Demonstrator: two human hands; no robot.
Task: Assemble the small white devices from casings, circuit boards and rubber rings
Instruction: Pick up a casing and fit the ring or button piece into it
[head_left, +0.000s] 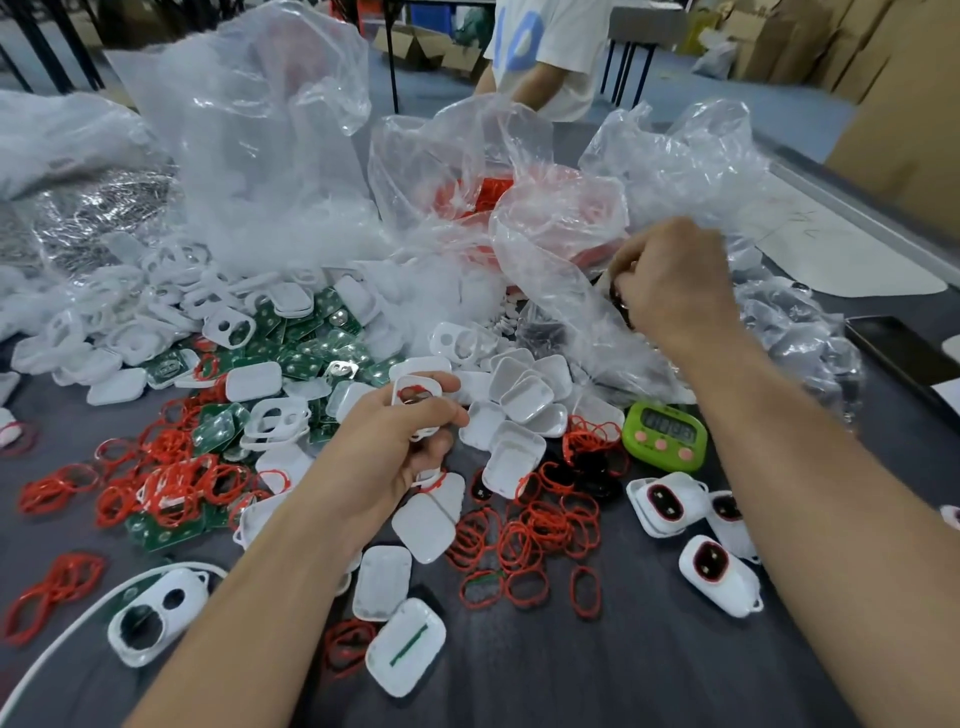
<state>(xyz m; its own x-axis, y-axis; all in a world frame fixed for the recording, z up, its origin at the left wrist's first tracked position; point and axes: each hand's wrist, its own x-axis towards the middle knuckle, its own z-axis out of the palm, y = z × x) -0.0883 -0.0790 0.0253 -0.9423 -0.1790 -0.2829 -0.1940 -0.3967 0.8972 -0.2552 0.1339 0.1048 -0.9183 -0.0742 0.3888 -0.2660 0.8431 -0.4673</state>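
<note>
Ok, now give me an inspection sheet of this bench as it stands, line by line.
Surface: dark grey table, largely covered with parts.
Job's things: white casings, green circuit boards and red rubber rings in loose heaps; finished-looking devices at right.
Clutter: crumpled clear plastic bags; green timer.
Grippers: left hand grips a partly built casing; right hand curled at a bag's mouth, contents unclear.
Cables: a white cord curves at near left.
Surroundings: cardboard boxes; a person in a white shirt beyond the table.
</note>
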